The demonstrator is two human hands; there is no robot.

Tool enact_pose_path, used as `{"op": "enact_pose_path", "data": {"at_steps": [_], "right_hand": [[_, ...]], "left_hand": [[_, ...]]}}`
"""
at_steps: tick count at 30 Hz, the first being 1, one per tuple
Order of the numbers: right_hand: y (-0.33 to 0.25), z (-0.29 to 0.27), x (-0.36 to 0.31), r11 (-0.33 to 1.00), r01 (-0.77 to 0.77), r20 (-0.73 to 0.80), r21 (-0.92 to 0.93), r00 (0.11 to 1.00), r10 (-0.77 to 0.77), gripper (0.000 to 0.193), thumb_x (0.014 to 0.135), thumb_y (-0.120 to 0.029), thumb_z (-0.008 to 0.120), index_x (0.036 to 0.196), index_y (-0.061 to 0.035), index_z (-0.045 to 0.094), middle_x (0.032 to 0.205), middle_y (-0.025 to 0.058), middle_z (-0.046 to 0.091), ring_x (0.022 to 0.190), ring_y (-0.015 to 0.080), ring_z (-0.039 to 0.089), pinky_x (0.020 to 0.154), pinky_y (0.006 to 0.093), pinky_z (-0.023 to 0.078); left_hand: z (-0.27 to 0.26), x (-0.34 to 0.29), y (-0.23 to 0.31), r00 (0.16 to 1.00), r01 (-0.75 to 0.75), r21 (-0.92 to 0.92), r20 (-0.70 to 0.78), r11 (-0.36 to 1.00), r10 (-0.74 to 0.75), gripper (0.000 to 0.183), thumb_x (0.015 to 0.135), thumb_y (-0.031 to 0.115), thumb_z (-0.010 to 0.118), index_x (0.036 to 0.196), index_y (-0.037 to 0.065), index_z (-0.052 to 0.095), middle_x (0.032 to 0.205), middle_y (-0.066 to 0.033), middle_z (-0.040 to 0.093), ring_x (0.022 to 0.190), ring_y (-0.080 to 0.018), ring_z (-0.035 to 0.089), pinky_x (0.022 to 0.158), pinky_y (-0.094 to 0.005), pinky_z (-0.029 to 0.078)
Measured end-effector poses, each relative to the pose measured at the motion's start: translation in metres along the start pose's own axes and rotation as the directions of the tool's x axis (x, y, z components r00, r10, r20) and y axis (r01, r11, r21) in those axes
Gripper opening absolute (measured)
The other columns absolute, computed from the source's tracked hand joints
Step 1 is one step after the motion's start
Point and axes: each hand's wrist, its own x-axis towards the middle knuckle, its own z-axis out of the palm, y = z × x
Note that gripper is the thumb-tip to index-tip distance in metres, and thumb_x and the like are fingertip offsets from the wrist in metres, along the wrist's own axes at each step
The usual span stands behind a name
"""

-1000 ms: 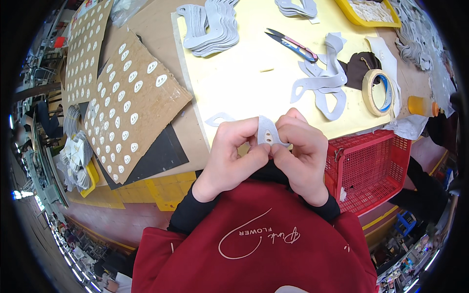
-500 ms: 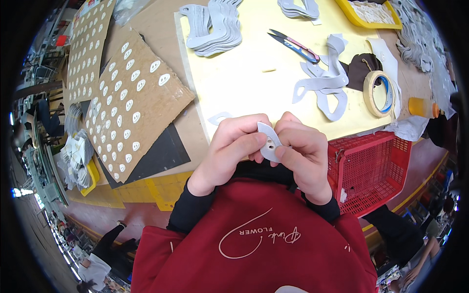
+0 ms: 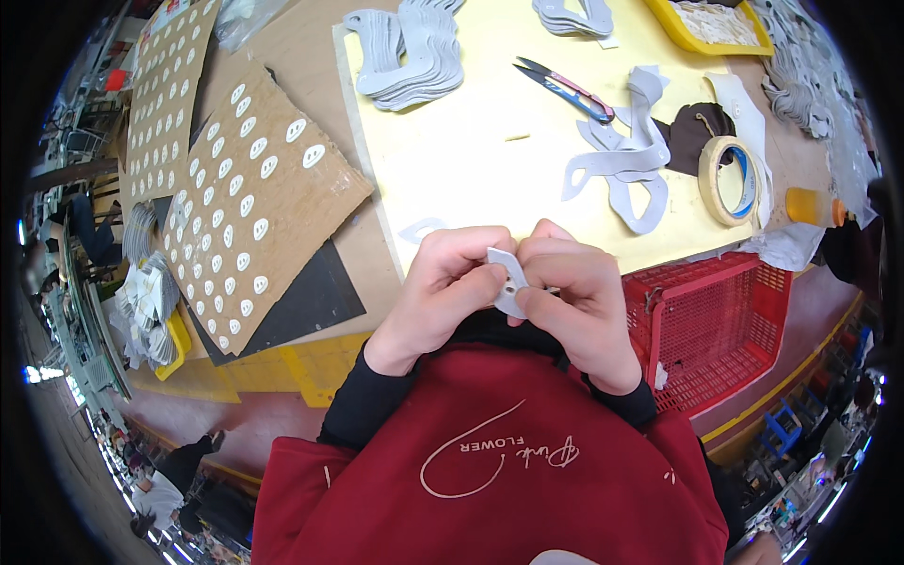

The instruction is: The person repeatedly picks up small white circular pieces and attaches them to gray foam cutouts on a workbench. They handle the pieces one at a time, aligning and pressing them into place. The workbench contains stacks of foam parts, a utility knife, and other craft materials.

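Note:
Between both hands, just off the table's near edge, is a small light-grey leaf-shaped piece (image 3: 509,294) with small round holes. The thumb and fingers of my left hand (image 3: 441,297) pinch one side of it. My right hand (image 3: 576,297) pinches its lower right part, thumb on top. My fingertips cover much of the piece. A pale grey loop-shaped cut-out (image 3: 422,229) lies on the table by my left knuckles. Farther off, thread snips (image 3: 570,89) rest beside a few tangled grey cut pieces (image 3: 626,160).
Brown boards (image 3: 273,202) dotted with small white ovals lie at the left. Stacks of grey cut pieces (image 3: 414,56) stand at the back. At the right are a tape roll (image 3: 714,188), an orange-capped bottle (image 3: 815,207), a yellow tray (image 3: 678,33), and a red crate (image 3: 716,330) below the table edge.
The grey piece has tilted in my fingers and shows a narrower face. Both hands have shifted slightly left, keeping their pinch.

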Motion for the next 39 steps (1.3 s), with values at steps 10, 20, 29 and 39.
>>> {"op": "enact_pose_path", "data": {"at_steps": [10,20,29,39], "right_hand": [[-0.002,-0.003,0.005,0.948,0.114,-0.018,-0.296,0.992,-0.125,0.005,0.080,-0.006,0.068,0.077,-0.0069,0.065,0.070,-0.0016,0.056,0.076,0.0191,0.046,0.077,0.0339,0.036],[-0.015,-0.046,0.003,0.969,0.062,-0.439,-0.239,0.883,-0.164,0.015,0.090,-0.001,0.070,0.104,0.0011,0.068,0.094,0.0062,0.067,0.089,0.0175,0.060,0.083,0.0308,0.047],[-0.021,-0.145,0.032,0.537,-0.250,-0.434,-0.806,0.866,-0.248,0.032,0.099,-0.021,0.066,0.121,0.0015,0.068,0.114,0.0091,0.064,0.080,0.0137,0.054,0.073,0.0274,0.046],[-0.022,-0.037,0.058,0.592,0.096,-0.054,-0.800,0.971,-0.231,0.042,0.089,-0.010,0.073,0.130,-0.0059,0.065,0.137,0.0133,0.056,0.097,0.0234,0.062,0.080,0.0338,0.051]], "left_hand": [[0.007,0.010,0.017,0.994,0.102,0.153,-0.058,0.983,-0.094,0.023,0.101,0.012,0.057,0.081,0.001,0.059,0.075,-0.0026,0.064,0.068,-0.0070,0.058,0.061,-0.0231,0.044],[0.011,0.016,0.018,0.988,-0.086,0.036,-0.127,0.996,0.090,0.032,0.107,0.029,0.056,0.084,0.007,0.054,0.073,0.0068,0.043,0.068,-0.0030,0.038,0.061,-0.0219,0.033],[-0.028,-0.033,0.057,0.711,-0.052,0.453,-0.610,0.890,0.351,0.022,0.100,0.017,0.068,0.086,0.002,0.062,0.072,0.0067,0.053,0.067,-0.0014,0.045,0.060,-0.0200,0.038],[-0.071,-0.025,0.049,0.549,0.465,0.851,-0.494,0.245,0.674,0.027,0.083,0.024,0.079,0.103,0.007,0.071,0.112,-0.0100,0.058,0.116,-0.0308,0.049,0.098,-0.0433,0.039]]}}
